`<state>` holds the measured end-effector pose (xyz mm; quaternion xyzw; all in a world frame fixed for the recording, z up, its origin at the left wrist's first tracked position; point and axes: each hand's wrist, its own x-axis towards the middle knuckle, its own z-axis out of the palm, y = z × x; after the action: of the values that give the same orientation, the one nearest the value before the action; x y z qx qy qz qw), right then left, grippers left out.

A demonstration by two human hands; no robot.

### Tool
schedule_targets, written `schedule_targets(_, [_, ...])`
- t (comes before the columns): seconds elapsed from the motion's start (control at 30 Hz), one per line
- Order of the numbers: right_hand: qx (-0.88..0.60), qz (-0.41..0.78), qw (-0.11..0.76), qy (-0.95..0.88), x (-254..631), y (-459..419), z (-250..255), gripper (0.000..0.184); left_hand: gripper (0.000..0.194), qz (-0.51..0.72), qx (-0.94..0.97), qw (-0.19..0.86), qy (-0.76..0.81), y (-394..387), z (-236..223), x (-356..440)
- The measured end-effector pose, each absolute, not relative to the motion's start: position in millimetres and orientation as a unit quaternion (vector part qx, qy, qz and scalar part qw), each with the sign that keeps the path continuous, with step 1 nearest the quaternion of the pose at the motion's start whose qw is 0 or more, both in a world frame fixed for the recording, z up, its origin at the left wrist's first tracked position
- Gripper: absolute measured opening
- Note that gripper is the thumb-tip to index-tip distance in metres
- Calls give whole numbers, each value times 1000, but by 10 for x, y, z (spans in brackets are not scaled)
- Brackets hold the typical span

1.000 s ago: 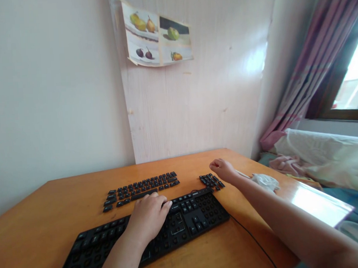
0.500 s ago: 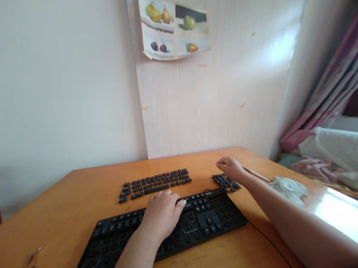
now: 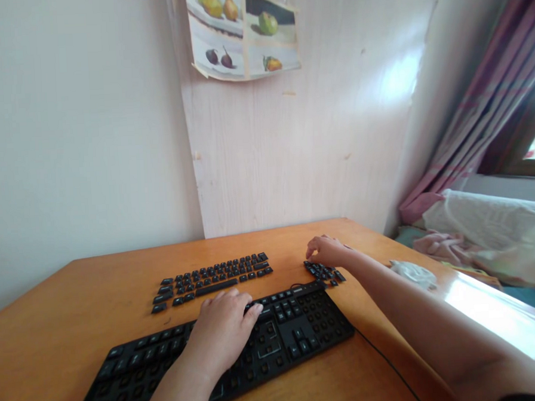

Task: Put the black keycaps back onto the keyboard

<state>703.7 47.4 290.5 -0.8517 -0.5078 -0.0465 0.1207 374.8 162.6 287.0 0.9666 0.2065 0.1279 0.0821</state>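
A black keyboard (image 3: 297, 348) lies at a slant on the table, with many of its key positions bare and some keys still fitted. My left hand (image 3: 223, 328) rests on its upper middle, fingers stretched out and thumb apart, holding nothing. My right hand (image 3: 326, 251) reaches to a small cluster of loose black keycaps (image 3: 327, 274) beyond the keyboard's right end. Its bent fingertips close at a keycap on the cluster's far left corner; the keycap is mostly hidden. Rows of loose keycaps (image 3: 211, 276), with a long space bar (image 3: 217, 287), lie behind the keyboard.
A cable (image 3: 383, 357) runs from the keyboard's right side toward the near edge. A crumpled white plastic bag (image 3: 412, 275) sits on the orange wooden table (image 3: 97, 293) at the right. Behind stands a wall with a sheet of fruit pictures (image 3: 244, 34).
My right hand has lowered, its fingertips now pointing down at the keycap cluster. My left hand stays on the keyboard. The view has turned to the right.
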Motion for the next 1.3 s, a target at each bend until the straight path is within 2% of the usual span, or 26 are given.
schedule_targets(0.6, [-850, -35, 120, -512, 7127, 571, 2771, 17, 38, 125, 965, 90, 213, 1624, 2869, 3739])
schedule_targets(0.83, [-849, -35, 120, -513, 7144, 601, 2733, 13, 38, 127, 964, 90, 213, 1618, 2862, 3729])
schedule_targets(1.1, [-834, -47, 147, -530, 7167, 651, 2721, 6, 38, 128, 964, 93, 213, 1641, 2834, 3734])
schedule_targets(1.3, [-791, -58, 196, -576, 6975, 550, 2892, 7, 37, 127, 964, 90, 214, 1626, 2855, 3735])
